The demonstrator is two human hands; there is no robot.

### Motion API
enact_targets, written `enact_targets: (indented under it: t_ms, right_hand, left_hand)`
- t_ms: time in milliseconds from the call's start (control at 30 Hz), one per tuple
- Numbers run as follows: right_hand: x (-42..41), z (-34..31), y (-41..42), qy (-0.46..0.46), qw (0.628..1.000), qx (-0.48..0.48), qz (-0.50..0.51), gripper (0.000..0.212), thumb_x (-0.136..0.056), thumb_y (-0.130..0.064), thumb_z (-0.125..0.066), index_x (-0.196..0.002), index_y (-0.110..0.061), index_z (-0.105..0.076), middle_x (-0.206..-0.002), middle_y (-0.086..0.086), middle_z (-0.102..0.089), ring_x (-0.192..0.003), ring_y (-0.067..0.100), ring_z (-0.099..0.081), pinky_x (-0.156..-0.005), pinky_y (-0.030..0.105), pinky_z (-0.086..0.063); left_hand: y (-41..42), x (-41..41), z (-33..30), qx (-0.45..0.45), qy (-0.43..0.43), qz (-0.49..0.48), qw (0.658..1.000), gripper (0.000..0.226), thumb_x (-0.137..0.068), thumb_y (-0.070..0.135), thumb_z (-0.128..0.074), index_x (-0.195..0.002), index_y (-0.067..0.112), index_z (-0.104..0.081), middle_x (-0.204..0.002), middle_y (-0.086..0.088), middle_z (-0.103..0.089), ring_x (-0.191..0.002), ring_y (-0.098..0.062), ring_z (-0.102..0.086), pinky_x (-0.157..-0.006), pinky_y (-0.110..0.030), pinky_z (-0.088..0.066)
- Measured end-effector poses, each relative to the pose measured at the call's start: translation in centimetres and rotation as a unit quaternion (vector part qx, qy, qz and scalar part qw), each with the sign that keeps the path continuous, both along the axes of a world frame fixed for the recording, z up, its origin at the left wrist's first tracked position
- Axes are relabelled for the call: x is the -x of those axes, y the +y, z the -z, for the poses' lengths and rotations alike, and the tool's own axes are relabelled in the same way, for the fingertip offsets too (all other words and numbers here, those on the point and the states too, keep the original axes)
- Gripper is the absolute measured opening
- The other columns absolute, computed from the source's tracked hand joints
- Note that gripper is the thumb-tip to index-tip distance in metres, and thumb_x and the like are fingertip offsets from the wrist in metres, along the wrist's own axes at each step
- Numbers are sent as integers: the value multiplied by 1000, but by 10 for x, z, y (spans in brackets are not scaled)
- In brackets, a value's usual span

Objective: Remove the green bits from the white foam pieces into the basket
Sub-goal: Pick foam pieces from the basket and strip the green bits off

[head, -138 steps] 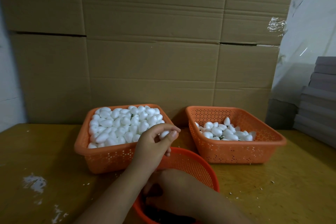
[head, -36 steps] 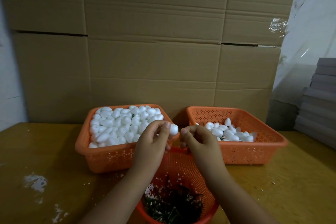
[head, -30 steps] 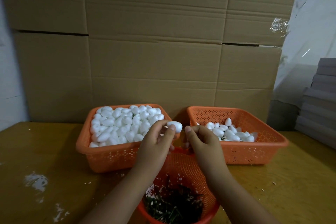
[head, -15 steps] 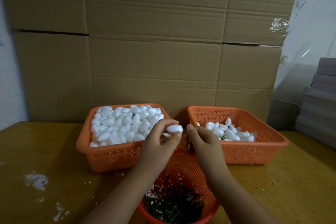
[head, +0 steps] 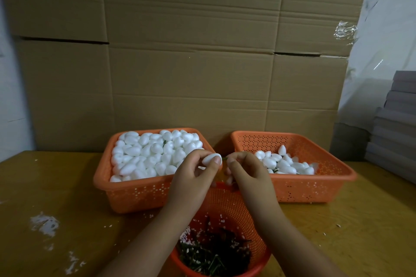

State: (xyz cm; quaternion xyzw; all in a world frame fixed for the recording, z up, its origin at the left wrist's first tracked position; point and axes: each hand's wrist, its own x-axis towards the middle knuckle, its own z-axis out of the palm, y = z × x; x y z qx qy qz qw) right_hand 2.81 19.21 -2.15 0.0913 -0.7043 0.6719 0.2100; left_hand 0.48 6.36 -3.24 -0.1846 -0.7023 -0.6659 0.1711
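A white foam piece is pinched between thumb and fingertips of the left hand, held above the far rim of the round basket at the table's near edge. A thin green bit shows at its right end, where the right hand pinches with curled fingers; the contact itself is too small to make out. The basket's near rim is cut off; dark green bits fill its bottom. Behind stand a full left tray and a sparser right tray, before a cardboard wall.
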Motion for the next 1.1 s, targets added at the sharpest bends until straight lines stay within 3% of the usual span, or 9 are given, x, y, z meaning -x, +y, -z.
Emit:
enact_targets:
  t_ms: [233,400,600,767,1100]
  right_hand:
    - [0,0,1,11,1000,4,10,11,-95,-11,-58,-88,-5,-64,-63,2,-58,-56,8,-52,-53,17,-43]
    - [2,1,2,9,1000,10,27,16,-96,-15,-57,-86,-4,-64,-59,4,-56,-55,8,-51,-53,18,-42]
    - [3,2,3,-3,999,18,38,25,-96,-21,-57,-76,-5,-61,-56,4,-54,-54,9,-50,-53,17,-42]
    - [4,2,3,-7,999,18,45,33,-97,-22,-56,-68,-7,-56,-52,1,-54,-51,7,-50,-52,15,-42]
    - [3,2,4,-5,999,6,45,38,-97,-25,-54,-64,-9,-54,-56,7,-54,-55,12,-50,-54,19,-42]
  left_hand:
    - [2,2,-1,3,5,-1,1000,8,-93,31,-63,-89,37,-66,-87,12,-71,-70,-9,-66,-63,-21,-51]
    - [2,-2,-3,-7,4,23,1000,27,-92,24,-65,-90,51,-62,-93,17,-70,-69,-2,-65,-60,-15,-49]
    - [0,-2,0,-4,-22,23,999,26,-88,23,-70,-102,44,-61,-100,7,-68,-76,-12,-66,-67,-23,-50]
    - [1,-3,-2,1,-18,37,999,26,-89,20,-69,-106,37,-61,-97,5,-68,-74,-9,-65,-66,-20,-49]
    - [1,-3,-1,12,-9,44,999,20,-89,20,-68,-91,39,-64,-93,14,-69,-74,-5,-64,-66,-20,-49]
